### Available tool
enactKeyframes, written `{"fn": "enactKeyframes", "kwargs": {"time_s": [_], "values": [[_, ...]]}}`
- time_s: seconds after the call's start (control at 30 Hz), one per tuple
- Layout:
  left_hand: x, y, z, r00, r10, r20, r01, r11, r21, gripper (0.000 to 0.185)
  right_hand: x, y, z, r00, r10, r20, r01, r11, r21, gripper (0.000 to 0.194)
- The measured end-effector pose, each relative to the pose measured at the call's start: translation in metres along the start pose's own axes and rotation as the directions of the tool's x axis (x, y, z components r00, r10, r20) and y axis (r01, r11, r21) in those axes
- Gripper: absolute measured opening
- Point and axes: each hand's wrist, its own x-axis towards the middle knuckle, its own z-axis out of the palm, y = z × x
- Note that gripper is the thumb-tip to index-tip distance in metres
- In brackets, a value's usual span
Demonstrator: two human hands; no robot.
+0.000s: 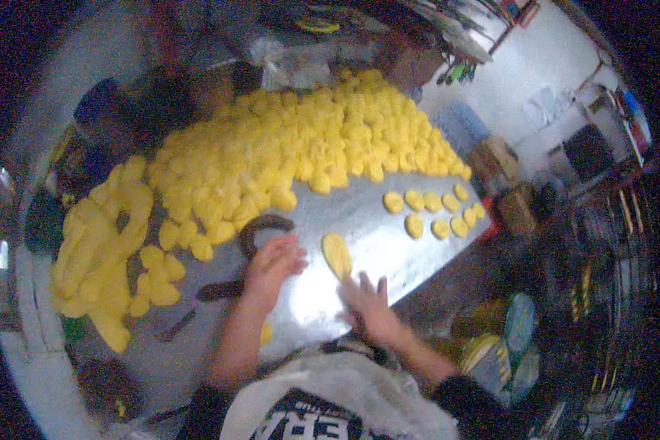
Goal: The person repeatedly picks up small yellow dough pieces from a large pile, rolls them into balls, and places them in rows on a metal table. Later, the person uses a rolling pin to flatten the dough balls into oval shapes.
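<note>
My left hand (272,267) is blurred above the metal table (313,291), beside a dark curved object (248,236); whether it holds anything is unclear. Near the table's front edge, my right hand (366,302) has its fingers apart at the lower end of an elongated yellow dough piece (336,256); a grip on it cannot be made out. To the right lie several small yellow dough rounds (414,226) in loose rows. A large mass of yellow dough pieces (308,137) covers the far part of the table.
Large folded yellow dough (102,242) lies at the left, with a small dough cluster (157,278) beside it. A dark bar-like object (220,290) is left of my left wrist. Cardboard boxes (495,159) stand past the table's right end. A clear plastic bag (269,60) is behind the dough.
</note>
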Motion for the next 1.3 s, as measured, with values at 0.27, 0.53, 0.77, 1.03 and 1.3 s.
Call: {"fn": "enactKeyframes", "kwargs": {"time_s": [0.27,0.53,0.77,1.03,1.3], "values": [[0.057,-0.024,0.103,0.850,0.464,0.247,-0.292,0.025,0.956,0.068,0.014,0.019,-0.001,0.992,-0.055,-0.114,0.064,0.995,0.078,0.072],[0.083,-0.027,0.152,0.950,0.203,0.238,-0.204,-0.175,0.963,0.082,0.012,0.153,-0.040,0.940,0.152,-0.306,-0.003,0.900,0.436,0.047],[0.033,0.007,0.204,0.847,0.524,-0.087,-0.327,0.643,0.693,0.060,0.171,0.214,0.035,0.884,0.185,-0.430,0.129,0.787,0.604,0.030],[-0.026,-0.020,0.221,0.958,0.177,-0.225,0.051,0.666,0.744,0.063,0.112,0.235,-0.020,0.865,0.020,-0.501,0.303,0.775,0.554,0.020],[0.023,-0.029,0.281,0.991,0.099,-0.085,0.010,0.589,0.808,0.061,0.125,0.231,0.008,0.851,0.202,-0.485,0.179,0.757,0.629,0.024]]}}
